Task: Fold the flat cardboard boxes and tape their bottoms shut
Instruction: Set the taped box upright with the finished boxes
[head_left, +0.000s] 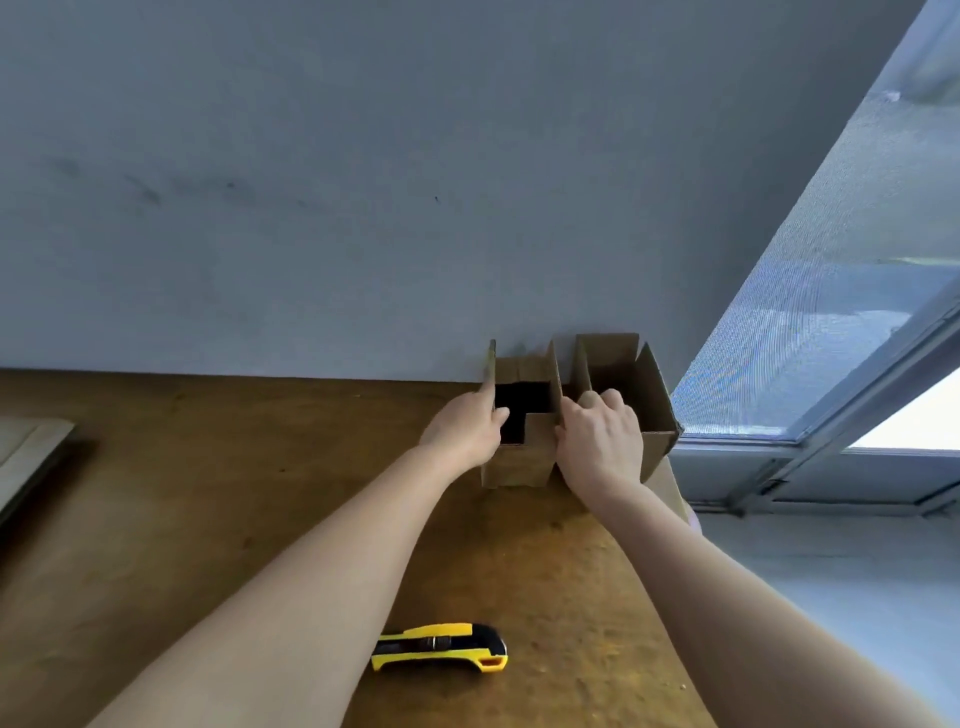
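- Open box (519, 465) standing upright toward 1 o'clock of the view, at the far edge of the table (208, 493), back against the wall (363, 182); top open, dark inside, near wall with a stepped notch in its rim
- Left hand (465, 431) at the box's 9 o'clock side, clamped on the left flap (490, 374); thumb hooked over the inner face, fingers hidden behind the outer face; flap upright
- Right hand (597, 441) at the box's 3 o'clock side, curled round the right flap (555, 374); thumb against the side facing the opening, knuckles bent on the other side, in the gap toward the next carton; flap upright
- Second box (657, 405) just beside the first at its 3 o'clock, also open at the top, flaps raised, touching or nearly touching its neighbour; cannot tell which
- Flat cardboard (28, 447) at 9 o'clock, at the table's left edge, well apart from both hands
- Utility knife (439, 647), yellow and black, lying flat at 6 o'clock between the two forearms, untouched
- Window (841, 312) filling the 3 o'clock side of the view, beyond the table's right edge
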